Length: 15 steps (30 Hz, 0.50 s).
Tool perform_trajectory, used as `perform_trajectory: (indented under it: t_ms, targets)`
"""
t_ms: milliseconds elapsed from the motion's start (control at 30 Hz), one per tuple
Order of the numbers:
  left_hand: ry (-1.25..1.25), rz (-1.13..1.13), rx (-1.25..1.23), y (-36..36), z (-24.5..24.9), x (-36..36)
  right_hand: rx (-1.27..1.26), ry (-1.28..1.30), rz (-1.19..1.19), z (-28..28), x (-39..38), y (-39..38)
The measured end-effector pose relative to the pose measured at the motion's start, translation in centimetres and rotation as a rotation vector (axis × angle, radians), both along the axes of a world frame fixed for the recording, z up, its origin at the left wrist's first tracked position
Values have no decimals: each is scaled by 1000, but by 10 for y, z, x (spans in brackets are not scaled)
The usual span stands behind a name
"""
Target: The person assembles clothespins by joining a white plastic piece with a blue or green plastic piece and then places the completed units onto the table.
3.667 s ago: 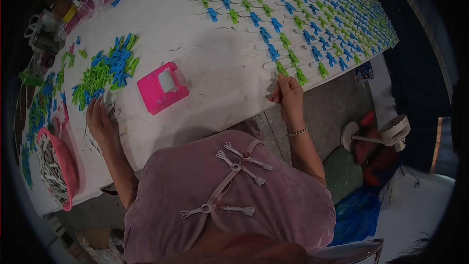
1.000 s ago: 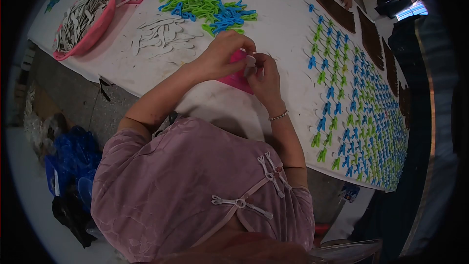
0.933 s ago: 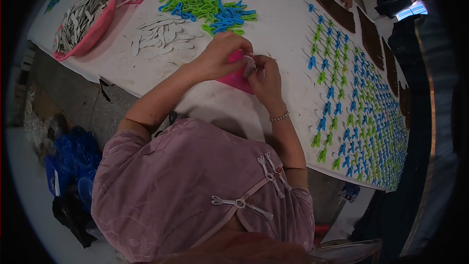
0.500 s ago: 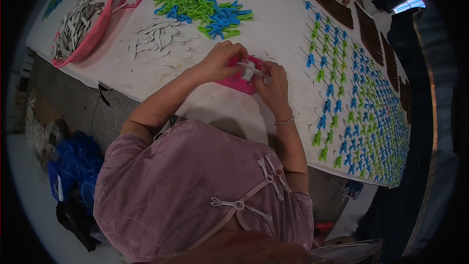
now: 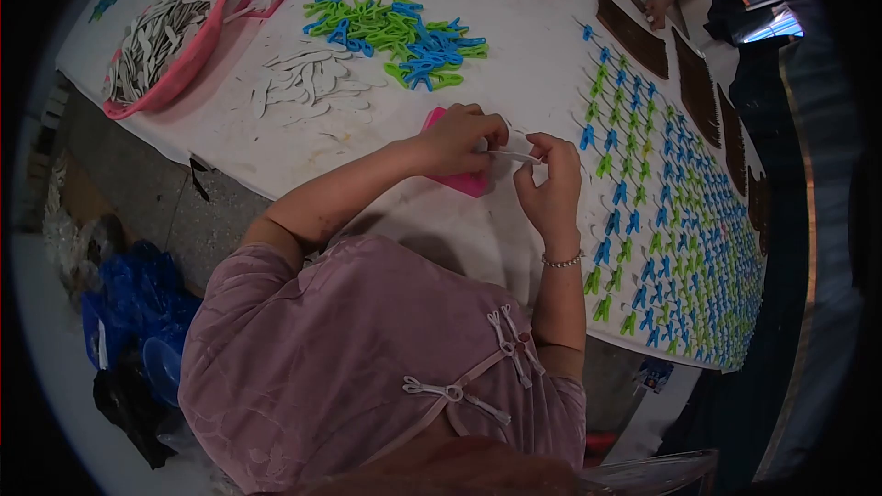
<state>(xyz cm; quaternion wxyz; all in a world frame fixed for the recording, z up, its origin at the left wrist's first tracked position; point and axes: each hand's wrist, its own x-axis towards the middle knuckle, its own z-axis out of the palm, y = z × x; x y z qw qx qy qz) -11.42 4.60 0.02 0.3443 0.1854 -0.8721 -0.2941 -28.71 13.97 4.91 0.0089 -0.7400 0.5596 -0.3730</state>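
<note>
Between my hands, above the white table, is a thin white curved strip (image 5: pixel 512 156). My left hand (image 5: pixel 462 140) is closed on its left end, with the fingers curled. At the strip's other end, my right hand (image 5: pixel 554 182) pinches with thumb and fingertips. Under and beside my left hand lies a pink block or board (image 5: pixel 470 186), partly covered by that hand. Loose flat white strips (image 5: pixel 312 83) lie in a pile to the left. Beyond them is a heap of green and blue clothespins (image 5: pixel 404 37).
A pink basin (image 5: pixel 197 60) full of white strips stands at the left table edge. Rows of clothespins with white strips (image 5: pixel 680 220) cover the right side. Brown slabs (image 5: pixel 634 34) lie behind them. Another person's hand (image 5: pixel 658 9) is at the far right.
Both hands have moved right, carrying the white strip off the pink piece. My right hand has swung further from the left one. The whole view has shifted slightly.
</note>
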Motion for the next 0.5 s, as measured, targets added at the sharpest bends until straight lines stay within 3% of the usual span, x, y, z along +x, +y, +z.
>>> perform_trajectory:
  t_ms: [133, 200, 233, 333, 400, 500]
  targets:
    - [34, 24, 15, -3, 3, 1, 82, -108, 68, 16, 3, -10]
    - [191, 64, 229, -11, 4, 15, 214, -385, 135, 13, -4, -28]
    - [194, 64, 231, -15, 3, 22, 215, -382, 135, 9, -7, -38]
    - [332, 166, 338, -30, -2, 42, 355, -157, 169, -4, -8, -79]
    - [529, 215, 584, -41, -7, 48, 354, 107, 287, -13, 6, -105]
    - [540, 232, 650, -43, 1, 58, 339, 273, 383, -19, 34, -138]
